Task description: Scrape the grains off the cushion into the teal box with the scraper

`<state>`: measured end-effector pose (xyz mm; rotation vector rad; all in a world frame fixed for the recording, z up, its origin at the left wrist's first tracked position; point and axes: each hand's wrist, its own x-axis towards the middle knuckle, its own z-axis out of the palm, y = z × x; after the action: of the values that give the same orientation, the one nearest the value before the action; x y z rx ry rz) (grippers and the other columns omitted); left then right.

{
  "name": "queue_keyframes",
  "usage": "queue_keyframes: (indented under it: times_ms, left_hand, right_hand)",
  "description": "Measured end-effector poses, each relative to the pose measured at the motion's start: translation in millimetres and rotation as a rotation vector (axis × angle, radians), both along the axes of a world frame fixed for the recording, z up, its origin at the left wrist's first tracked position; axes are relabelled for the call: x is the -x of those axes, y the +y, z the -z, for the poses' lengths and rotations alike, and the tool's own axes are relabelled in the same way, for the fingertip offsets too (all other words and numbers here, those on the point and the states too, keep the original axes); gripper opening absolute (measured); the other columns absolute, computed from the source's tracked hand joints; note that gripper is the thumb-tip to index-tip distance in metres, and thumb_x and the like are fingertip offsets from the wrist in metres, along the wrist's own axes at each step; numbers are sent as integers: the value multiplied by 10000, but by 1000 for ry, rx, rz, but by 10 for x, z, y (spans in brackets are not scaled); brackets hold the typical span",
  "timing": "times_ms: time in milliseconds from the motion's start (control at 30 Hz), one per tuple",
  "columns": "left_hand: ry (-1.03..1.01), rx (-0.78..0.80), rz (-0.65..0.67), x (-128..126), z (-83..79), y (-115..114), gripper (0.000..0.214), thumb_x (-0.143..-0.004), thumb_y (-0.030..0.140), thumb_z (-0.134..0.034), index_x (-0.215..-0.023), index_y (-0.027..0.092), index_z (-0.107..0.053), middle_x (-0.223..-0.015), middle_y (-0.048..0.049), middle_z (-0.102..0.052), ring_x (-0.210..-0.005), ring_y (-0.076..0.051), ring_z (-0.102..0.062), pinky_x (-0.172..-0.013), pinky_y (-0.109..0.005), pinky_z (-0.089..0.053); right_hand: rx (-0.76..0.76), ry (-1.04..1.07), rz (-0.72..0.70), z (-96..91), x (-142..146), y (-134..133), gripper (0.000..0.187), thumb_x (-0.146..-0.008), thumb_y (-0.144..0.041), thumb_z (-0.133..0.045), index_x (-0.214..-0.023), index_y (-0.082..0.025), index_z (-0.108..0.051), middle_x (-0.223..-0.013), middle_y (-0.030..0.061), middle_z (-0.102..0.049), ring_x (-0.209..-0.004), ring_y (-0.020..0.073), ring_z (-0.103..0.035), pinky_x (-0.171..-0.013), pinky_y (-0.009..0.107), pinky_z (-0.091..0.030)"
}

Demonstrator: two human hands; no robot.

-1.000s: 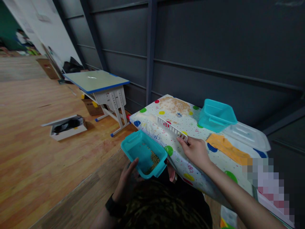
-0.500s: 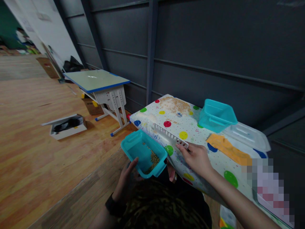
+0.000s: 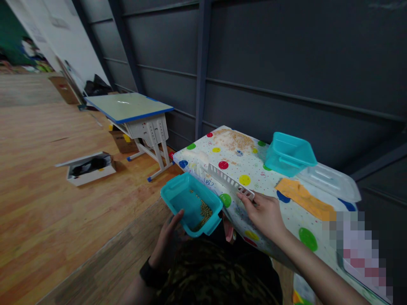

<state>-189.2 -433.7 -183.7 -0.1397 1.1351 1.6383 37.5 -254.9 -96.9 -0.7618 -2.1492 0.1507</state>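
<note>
A dark panelled wall (image 3: pixel 286 55) stands behind your table (image 3: pixel 262 180), whose spotted cloth carries a spread of pale grains (image 3: pixel 238 140). Your left hand grips (image 3: pixel 168 233) a turquoise tub (image 3: pixel 174 192) beside the near edge, small round beans (image 3: pixel 206 212) gathered along its right side. Another turquoise box (image 3: pixel 289 163) sits by a clear lid (image 3: pixel 332 182). Your right hand (image 3: pixel 263 212) pinches the white slotted strip (image 3: pixel 225 177) by one end, its length angling away from your fingertips.

Turquoise tub (image 3: pixel 182 202), tan beans (image 3: pixel 206 211), white strip (image 3: pixel 227 180), white tablecloth (image 3: pixel 264 189) with multicoloured dots, orange cloth (image 3: pixel 302 197)
</note>
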Motion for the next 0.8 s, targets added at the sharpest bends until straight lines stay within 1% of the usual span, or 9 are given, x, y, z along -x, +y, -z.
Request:
queue_keyframes:
  times_ms: [67, 133, 200, 300, 400, 500, 600, 700, 800]
  left_hand:
    - [37, -7, 11, 4, 32, -3, 472, -1006, 265, -877, -1462, 213, -770, -1083, -62, -903, -689, -185, -834, -530, -235, -632]
    - [67, -14, 21, 9, 51, -2, 438, -1014, 290, -875, -1437, 213, -787, -971, -39, -882, -588, -156, -779, -479, -214, -585]
    - [76, -8, 14, 14, 52, 4, 427, -994, 293, -896, -1403, 208, -805, -986, -56, -890, -622, -171, -801, -477, -216, -578]
    - [81, 11, 23, 13, 28, 16, 423, -1005, 294, -882, -1410, 200, -809, -1066, -92, -912, -650, -186, -818, -498, -231, -600]
    - [85, 26, 36, -1, -16, 16, 423, -1054, 297, -821, -1465, 204, -797, -1062, -90, -915, -590, -165, -781, -492, -234, -599]
    - [84, 30, 41, -14, -57, 4, 443, -1065, 317, -810, -1494, 210, -787, -1144, -97, -922, -643, -180, -813, -545, -257, -639]
    - [81, 33, 47, -19, -76, 2, 406, -1081, 300, -782, -1470, 185, -789, -1185, -111, -922, -660, -186, -824, -542, -268, -641]
    - [78, 17, 49, -18, -76, 14, 378, -1095, 276, -757, -1457, 168, -783, -1106, -102, -921, -628, -184, -812, -491, -258, -605]
    - [88, 15, 37, -17, -72, 22, 339, -1077, 291, -790, -1397, 179, -801, -956, -72, -901, -653, -208, -833, -487, -253, -609]
  right_hand:
    - [37, 1, 10, -9, 11, 6, 647, -1171, -535, -577, -594, -260, -684, -470, 14, -623, -410, 181, -598, -479, 295, -411]
    - [89, -5, 27, -15, 25, 18, 685, -1159, -598, -559, -566, -267, -649, -458, 20, -606, -403, 182, -570, -474, 304, -399]
    - [144, -7, 39, -17, 34, 30, 699, -1143, -639, -554, -556, -269, -636, -462, 28, -615, -405, 184, -560, -473, 309, -398]
    - [208, 6, 38, -9, 21, 31, 659, -1112, -629, -594, -567, -264, -650, -510, 40, -680, -445, 200, -619, -476, 308, -412]
    - [253, 18, 8, 1, -19, 2, 575, -1087, -548, -640, -594, -257, -694, -576, 42, -748, -494, 220, -690, -486, 305, -448]
    - [278, 29, -33, -1, -58, -46, 451, -1073, -459, -651, -699, -253, -798, -687, 44, -826, -557, 238, -752, -520, 307, -510]
    - [291, 36, -56, -11, -80, -98, 384, -1057, -412, -665, -760, -252, -847, -689, 34, -827, -571, 237, -762, -543, 303, -541]
    - [311, 43, -78, -16, -91, -149, 416, -1046, -399, -685, -678, -251, -809, -590, 12, -762, -507, 212, -714, -533, 289, -528]
    - [351, 37, -104, -25, -110, -179, 401, -1050, -423, -688, -720, -251, -840, -677, 23, -819, -543, 218, -735, -561, 298, -551]
